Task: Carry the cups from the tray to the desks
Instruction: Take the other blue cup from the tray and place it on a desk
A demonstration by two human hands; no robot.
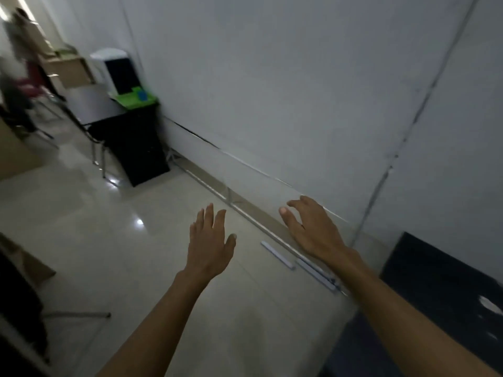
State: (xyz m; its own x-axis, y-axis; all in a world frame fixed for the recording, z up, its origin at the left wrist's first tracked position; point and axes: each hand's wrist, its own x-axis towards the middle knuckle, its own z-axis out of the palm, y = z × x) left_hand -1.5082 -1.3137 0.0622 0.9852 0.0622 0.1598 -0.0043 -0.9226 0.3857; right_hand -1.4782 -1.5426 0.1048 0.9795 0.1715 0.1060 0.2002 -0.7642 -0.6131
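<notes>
Head view: a dim, tilted, motion-blurred look down a corridor beside a pale wall.
Left hand (211,240): reaches forward, palm down, fingers spread and slightly raised, holding nothing, above the glossy floor (109,227).
Right hand (313,227): reaches forward just right of the left hand, apart from it, fingers loosely curled and spread, holding nothing, seen over the base of the wall (299,91).
Forearms: both bare, entering from the bottom edge.
Floor: shiny pale tiles with small light reflections; two short white strips (277,255) lie near the foot of the wall, between the two wrists.
Far left: a black table (95,104) on metal legs stands against the wall, a green tray (134,100) at its wall end with a small blue item on it, too blurred to name.
Behind the tray: a white and black machine (115,69).
Cups: I cannot make out any cup for certain.
Top left: a blurred person (21,63) in the distance.
Lower right: a dark surface (449,289) beside the right forearm.
</notes>
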